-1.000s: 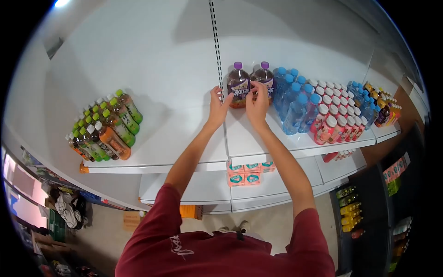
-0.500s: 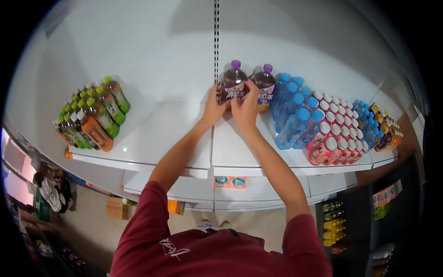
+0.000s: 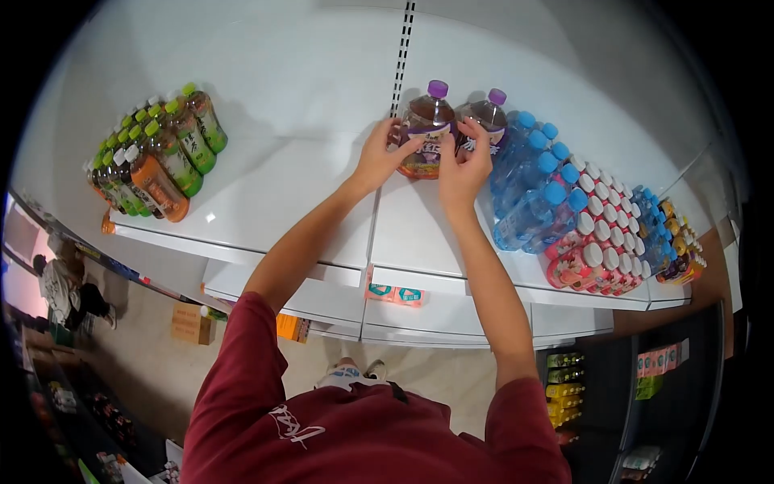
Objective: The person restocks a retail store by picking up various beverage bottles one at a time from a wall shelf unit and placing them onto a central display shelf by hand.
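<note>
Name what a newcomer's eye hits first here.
Likely the purple-capped bottle between the left hand and right hand, its twin just to the right. Then the blue-capped bottles and pink bottles massed farther right, and mostly green-capped bottles at far left.

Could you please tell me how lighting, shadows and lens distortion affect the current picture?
Head view: wide-angle distortion bows the long white shelf and the corners fall black; soft shadows lie beside the green-capped plastic bottles; a small glare spot shows on the shelf; fine label print is unreadable.
</note>
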Tool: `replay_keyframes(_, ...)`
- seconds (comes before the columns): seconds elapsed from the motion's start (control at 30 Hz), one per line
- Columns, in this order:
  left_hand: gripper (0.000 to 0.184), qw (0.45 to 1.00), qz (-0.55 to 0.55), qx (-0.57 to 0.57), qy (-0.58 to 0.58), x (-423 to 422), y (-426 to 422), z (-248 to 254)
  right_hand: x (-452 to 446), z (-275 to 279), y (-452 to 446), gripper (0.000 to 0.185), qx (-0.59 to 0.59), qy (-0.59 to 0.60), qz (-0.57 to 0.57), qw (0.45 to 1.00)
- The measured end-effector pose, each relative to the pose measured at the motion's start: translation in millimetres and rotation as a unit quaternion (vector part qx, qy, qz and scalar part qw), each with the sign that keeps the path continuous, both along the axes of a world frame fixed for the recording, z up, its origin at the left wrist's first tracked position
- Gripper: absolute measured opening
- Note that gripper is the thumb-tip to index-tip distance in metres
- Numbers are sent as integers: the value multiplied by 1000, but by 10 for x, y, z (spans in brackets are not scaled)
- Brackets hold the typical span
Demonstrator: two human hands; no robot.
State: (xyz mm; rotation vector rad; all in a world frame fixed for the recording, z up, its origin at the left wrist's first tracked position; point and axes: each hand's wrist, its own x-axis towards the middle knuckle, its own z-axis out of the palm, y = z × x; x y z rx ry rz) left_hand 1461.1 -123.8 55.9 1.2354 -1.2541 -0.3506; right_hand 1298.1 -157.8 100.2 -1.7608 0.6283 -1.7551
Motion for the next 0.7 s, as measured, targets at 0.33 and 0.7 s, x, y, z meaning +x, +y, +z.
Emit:
replay_keyframes(0.33,74,999,-32,-35,12,-156,80,35,-14,42,-40,33,-67,39,15,997)
replay_keyframes(0.7,60,987,-8,-132,-86,-202,292,30,51,-129,-113,39,77,-35,250,964)
